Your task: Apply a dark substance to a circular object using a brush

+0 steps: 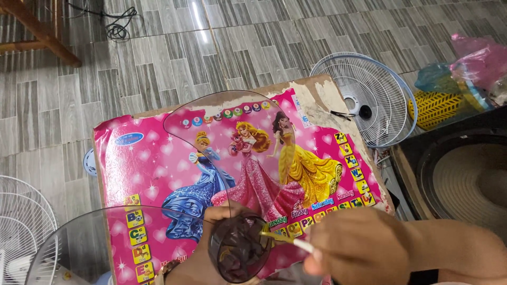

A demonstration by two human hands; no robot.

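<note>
From my head camera, my left hand (198, 264) at six o'clock wraps its fingers around the hub of a clear fan blade (232, 248) over the pink table (153, 169). My right hand (359, 248) at five o'clock pinches a thin stick (288, 240) whose tip touches the hub. A fan guard (369, 95) lies at two o'clock.

Small desk with a pink cartoon top on a tiled floor

The desk (158, 174) has a worn, peeling far right corner; a clear fan blade (222, 126) hangs over its middle. On the grey striped tile floor (174, 58) lie a white fan grille (369, 95) off the desk's right edge, another grille (24, 227) off its left, and a black cable (119, 26) farther off.
</note>
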